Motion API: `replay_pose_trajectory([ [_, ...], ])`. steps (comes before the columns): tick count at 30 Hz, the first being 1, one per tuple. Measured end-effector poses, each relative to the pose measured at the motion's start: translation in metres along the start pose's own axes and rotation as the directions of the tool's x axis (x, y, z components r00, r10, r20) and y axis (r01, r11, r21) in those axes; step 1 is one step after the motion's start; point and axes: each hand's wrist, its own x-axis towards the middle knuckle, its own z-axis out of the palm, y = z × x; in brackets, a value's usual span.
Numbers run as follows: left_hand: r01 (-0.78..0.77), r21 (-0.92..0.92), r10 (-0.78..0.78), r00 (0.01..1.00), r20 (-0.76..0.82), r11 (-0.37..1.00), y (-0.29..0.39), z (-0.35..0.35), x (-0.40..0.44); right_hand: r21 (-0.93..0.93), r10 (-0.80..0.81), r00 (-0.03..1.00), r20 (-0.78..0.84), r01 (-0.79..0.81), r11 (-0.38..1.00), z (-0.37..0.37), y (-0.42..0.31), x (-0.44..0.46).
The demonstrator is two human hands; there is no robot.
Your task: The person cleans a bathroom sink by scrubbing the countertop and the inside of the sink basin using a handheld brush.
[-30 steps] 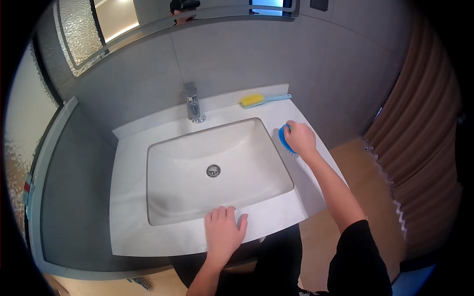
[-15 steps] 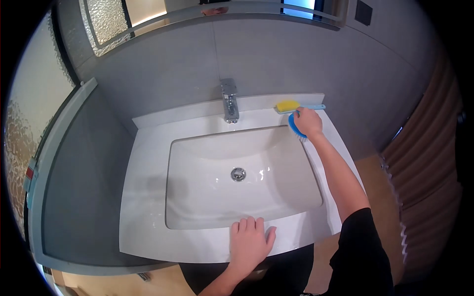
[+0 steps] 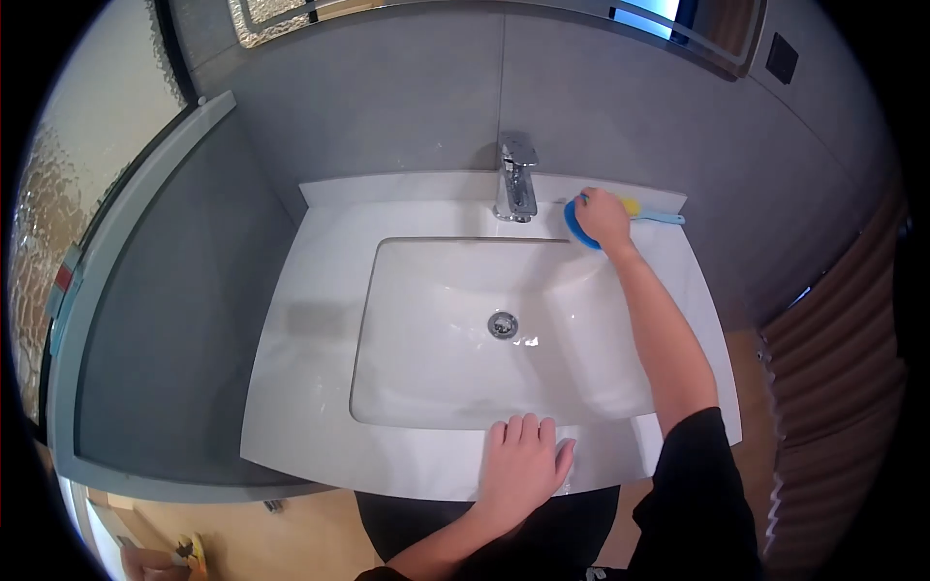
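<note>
My right hand [image 3: 604, 217] is closed around a round blue brush [image 3: 578, 227], which rests on the counter at the sink's back right corner. Behind that hand lies a yellow and light blue brush [image 3: 661, 217], its head partly hidden. My left hand [image 3: 524, 463] lies with fingers apart on the front rim of the white counter [image 3: 426, 457], holding nothing. Between the hands is the rectangular white sink [image 3: 436, 339] with a metal drain [image 3: 503, 325]. A chrome faucet [image 3: 516, 179] stands behind the basin, left of the blue brush.
A grey curved panel [image 3: 174, 320] borders the counter on the left. A mirror [image 3: 668, 27] hangs on the grey wall above. Brown pleated curtain [image 3: 843, 358] hangs at the right. A yellow object [image 3: 198, 557] is on the floor at lower left.
The camera view has shifted to the right. My right hand has moved the blue brush from the counter's right side to the back, toward the faucet. My left hand stays at the front rim.
</note>
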Motion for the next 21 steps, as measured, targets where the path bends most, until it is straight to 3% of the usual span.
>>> replay_pose_trajectory([
  [7,-0.001,-0.005,0.001,0.998,-0.058,1.0,0.0,0.004,0.002,-0.022,0.167,0.981,0.102,-0.165,0.986,0.011,-0.053,0.023],
  [14,0.008,0.015,-0.008,0.999,-0.035,1.0,0.001,0.006,0.0,0.067,0.099,0.995,0.03,-0.101,0.993,0.011,-0.044,0.012],
  [21,-0.002,-0.009,0.001,0.999,-0.033,1.0,0.0,0.007,-0.002,-0.007,0.122,0.991,0.057,-0.122,0.993,0.004,-0.029,-0.003],
])
